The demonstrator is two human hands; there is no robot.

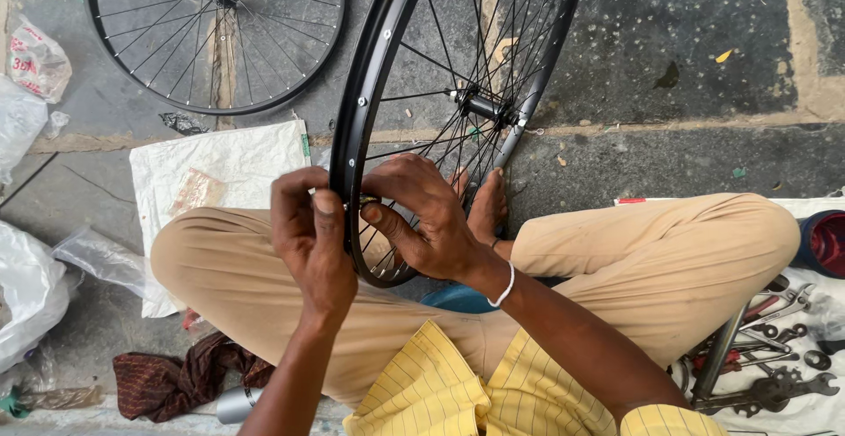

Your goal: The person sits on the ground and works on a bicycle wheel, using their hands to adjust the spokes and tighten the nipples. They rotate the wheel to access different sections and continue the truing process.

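Bicycle wheel, black rim, stands upright between the crossed legs in the head view. Left hand is wrapped around the rim from outside; right hand pinches a small brass-looking nipple at the inner rim. I'd say keep the rim steady and turn gently so the thread isn't crossed. Stone floor all around: second wheel lying flat, white sack, spanners on the right.
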